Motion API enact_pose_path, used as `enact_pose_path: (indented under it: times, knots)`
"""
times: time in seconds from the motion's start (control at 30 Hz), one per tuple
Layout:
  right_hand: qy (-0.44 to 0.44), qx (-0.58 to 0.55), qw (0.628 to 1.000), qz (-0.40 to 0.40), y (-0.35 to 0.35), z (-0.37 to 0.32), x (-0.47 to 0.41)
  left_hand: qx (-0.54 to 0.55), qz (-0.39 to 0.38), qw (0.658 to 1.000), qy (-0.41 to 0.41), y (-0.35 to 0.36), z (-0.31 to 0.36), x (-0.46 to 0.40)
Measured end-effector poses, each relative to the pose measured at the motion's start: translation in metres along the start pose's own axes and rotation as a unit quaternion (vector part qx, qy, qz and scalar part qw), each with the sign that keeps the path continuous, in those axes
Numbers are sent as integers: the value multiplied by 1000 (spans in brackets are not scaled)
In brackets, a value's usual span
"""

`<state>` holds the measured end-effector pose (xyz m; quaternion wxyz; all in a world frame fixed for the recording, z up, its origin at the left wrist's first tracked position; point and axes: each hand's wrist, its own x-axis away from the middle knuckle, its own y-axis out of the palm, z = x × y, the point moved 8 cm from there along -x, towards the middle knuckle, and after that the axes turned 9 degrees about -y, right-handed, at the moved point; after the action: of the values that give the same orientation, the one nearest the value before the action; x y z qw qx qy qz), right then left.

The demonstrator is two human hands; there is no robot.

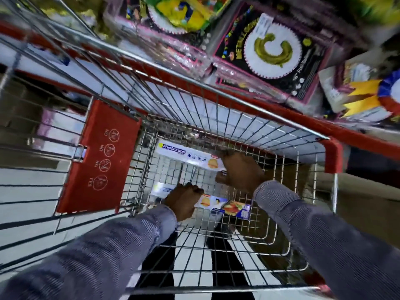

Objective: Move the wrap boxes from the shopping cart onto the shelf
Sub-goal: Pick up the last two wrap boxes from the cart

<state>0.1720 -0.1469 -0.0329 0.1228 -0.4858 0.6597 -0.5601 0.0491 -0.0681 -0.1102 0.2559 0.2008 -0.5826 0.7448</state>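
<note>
Two long white and blue wrap boxes lie in the bottom of the wire shopping cart [216, 100]. The far wrap box [184, 154] lies across the basket floor, and my right hand [240, 169] is closed over its right end. The near wrap box [225, 207] shows a burger picture and an orange end panel. My left hand [184, 200] grips this near box around its middle, hiding part of it. Both arms, in grey-blue sleeves, reach down into the basket.
A red child-seat flap [99, 156] with round warning icons hangs on the cart's left side. The cart rim is red [331, 154]. Packets of balloon decorations [270, 48] hang on a display beyond the cart. Black and white floor shows below.
</note>
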Motion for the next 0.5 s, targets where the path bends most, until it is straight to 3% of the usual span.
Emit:
enact_pose_path:
  times: [0.13,0.33,0.5]
  knots:
    - [-26,-5,996,82,-99,-25,22,37,46,998,0,-84,-5,41]
    - [-62,42,976,206,-280,-68,69,57,226,972,31,-274,20,141]
    - [-85,95,954,270,-417,-101,113,82,292,952,33,-404,45,201]
